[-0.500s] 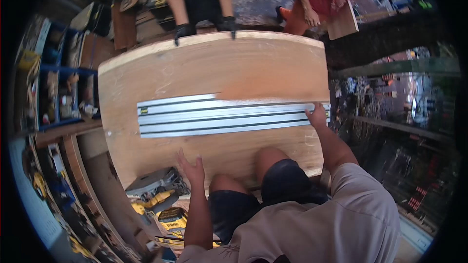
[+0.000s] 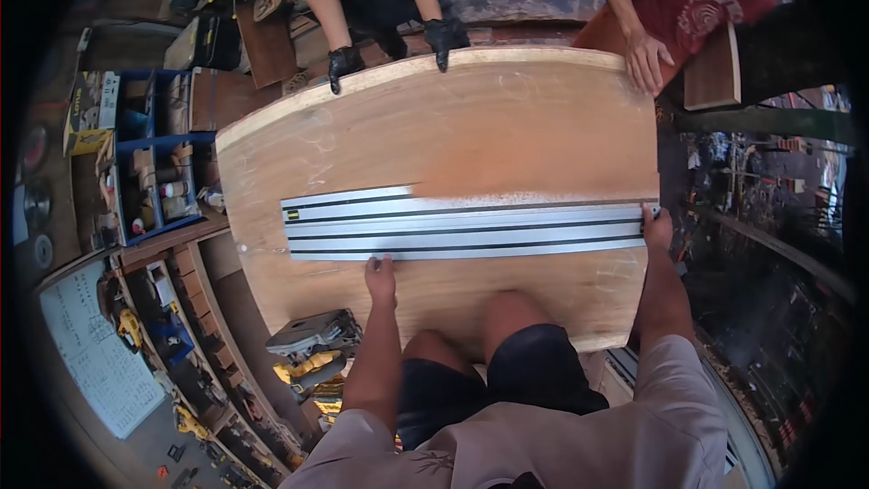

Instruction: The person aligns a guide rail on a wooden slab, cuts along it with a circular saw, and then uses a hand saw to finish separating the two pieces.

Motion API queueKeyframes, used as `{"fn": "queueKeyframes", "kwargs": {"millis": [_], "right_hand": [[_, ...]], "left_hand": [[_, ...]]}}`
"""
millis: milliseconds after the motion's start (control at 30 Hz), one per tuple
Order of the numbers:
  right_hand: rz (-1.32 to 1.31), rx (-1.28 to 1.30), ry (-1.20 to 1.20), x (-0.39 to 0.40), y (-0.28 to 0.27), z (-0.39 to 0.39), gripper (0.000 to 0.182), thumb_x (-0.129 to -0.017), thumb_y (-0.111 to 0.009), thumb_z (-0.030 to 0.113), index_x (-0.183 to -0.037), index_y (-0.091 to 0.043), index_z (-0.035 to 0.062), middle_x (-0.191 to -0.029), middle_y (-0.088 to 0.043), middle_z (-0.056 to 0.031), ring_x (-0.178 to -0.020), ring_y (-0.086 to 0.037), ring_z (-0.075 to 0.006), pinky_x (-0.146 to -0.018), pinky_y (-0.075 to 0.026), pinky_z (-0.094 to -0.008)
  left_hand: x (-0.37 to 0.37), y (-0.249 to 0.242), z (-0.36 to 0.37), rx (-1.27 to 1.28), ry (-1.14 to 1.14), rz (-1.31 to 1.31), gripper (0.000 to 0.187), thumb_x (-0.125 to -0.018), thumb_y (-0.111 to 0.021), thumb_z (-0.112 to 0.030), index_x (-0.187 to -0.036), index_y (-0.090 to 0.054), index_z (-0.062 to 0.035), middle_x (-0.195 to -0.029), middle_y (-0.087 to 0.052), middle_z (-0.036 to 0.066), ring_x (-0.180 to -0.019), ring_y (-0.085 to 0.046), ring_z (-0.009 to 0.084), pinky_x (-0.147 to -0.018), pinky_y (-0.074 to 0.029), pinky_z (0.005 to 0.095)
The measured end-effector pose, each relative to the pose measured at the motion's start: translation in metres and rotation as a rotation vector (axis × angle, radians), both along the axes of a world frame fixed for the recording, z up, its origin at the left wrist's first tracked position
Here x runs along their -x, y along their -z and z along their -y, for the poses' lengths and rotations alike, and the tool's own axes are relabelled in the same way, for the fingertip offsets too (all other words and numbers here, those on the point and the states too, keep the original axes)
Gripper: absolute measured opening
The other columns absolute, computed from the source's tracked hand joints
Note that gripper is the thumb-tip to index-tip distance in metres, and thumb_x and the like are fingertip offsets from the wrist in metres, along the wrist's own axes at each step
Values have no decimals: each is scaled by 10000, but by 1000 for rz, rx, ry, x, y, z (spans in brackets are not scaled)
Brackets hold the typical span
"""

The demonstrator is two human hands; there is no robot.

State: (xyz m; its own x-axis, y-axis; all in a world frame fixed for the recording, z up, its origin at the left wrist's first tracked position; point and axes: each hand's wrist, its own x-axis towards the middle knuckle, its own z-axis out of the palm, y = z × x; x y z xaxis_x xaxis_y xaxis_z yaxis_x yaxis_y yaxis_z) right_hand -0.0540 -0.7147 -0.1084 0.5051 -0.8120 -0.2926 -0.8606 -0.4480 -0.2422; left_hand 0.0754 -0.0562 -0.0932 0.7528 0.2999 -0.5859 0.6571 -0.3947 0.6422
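A long silver guide rail with dark stripes lies across a large wooden slab. At the rail's near edge, left of its middle, my left hand has its fingertips closed on the edge. My right hand is wrapped round the rail's right end, beside the slab's right edge. Orange-brown sawdust covers the wood beyond the rail and part of its far edge. My knees rest on the near part of the slab.
Across the slab, a person's black-gloved hands hold the far edge. Another person's bare hand is at the far right corner. A yellow and black power tool sits near left, below blue shelving.
My left hand has come down from the air onto the rail's near edge. My right hand now grips the rail's end. The person in red has brought a hand to the slab's corner.
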Motion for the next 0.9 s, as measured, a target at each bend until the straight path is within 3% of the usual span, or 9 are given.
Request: {"fn": "queueKeyframes", "kwargs": {"millis": [100,300,433,667,767,800,833,867,900], "right_hand": [[47,72,-53,0,-3,-2,631,-878,-623,564,-1069,-602,-36,-1013,-644,-280,-987,-606,-468,-862,-472,-515],[45,-75,20,-22,-32,11,644,-906,-574,577,-1013,-617,-57,-968,-641,-328,-976,-619,-484,-853,-477,-498],[-7,-5,11,-30,-40,22,661,-906,-541,598,-1007,-641,-48,-1016,-638,-328,-1015,-607,-483,-883,-465,-525],[-172,60,-65,-42,-45,76,768,-902,-509,637,-1079,-642,-98,-1035,-641,-340,-1036,-612,-480,-893,-477,-521],[-220,-97,-217,-8,-55,74,768,-960,-492,529,-1408,-373,-83,-1128,-582,-385,-1104,-556,-510,-902,-468,-516],[-293,-91,-212,-21,-103,32,783,-955,-514,519,-1443,-317,-61,-1118,-589,-378,-1101,-563,-497,-892,-461,-526],[-266,-124,-193,-12,-114,11,721,-954,-531,506,-1354,-445,-87,-1074,-616,-362,-1085,-575,-495,-886,-462,-520],[-80,-1,-356,46,-31,39,660,-949,-526,523,-1015,-636,-124,-981,-625,-374,-997,-606,-512,-840,-466,-535],[-32,-181,-264,18,-95,-24,628,-961,-534,490,-977,-634,-129,-916,-636,-360,-930,-631,-491,-806,-478,-513]], "left_hand": [[-22,-12,37,249,-665,-7,360,-954,-619,-234,-1195,-536,20,-970,-549,82,-781,-479,144,-744,-507,327],[-34,-43,53,582,-1022,-42,452,-970,-618,-322,-1308,-488,-51,-1147,-590,71,-969,-610,232,-819,-547,390],[-53,-46,61,700,-929,162,432,-990,-584,-289,-1333,-484,-47,-1283,-572,113,-1160,-583,295,-922,-546,473],[-109,-79,84,638,-674,204,359,-952,-631,-143,-1284,-521,-58,-1156,-610,81,-1023,-603,219,-866,-530,383],[-88,-121,71,555,-620,289,355,-940,-632,-111,-1275,-526,-62,-1158,-615,76,-1034,-610,215,-842,-541,370],[-73,-140,63,497,-659,252,352,-939,-627,-104,-1274,-527,-58,-1164,-615,78,-1043,-614,218,-836,-548,371],[-55,-154,53,439,-695,209,350,-938,-622,-97,-1273,-527,-55,-1170,-615,80,-1052,-618,220,-830,-554,372],[-39,-154,31,431,-735,243,370,-937,-618,-92,-1290,-516,-53,-1185,-611,87,-1066,-618,228,-840,-556,381],[-24,-156,2,418,-771,273,389,-936,-614,-87,-1308,-504,-51,-1199,-607,93,-1079,-619,236,-851,-558,390]]}}
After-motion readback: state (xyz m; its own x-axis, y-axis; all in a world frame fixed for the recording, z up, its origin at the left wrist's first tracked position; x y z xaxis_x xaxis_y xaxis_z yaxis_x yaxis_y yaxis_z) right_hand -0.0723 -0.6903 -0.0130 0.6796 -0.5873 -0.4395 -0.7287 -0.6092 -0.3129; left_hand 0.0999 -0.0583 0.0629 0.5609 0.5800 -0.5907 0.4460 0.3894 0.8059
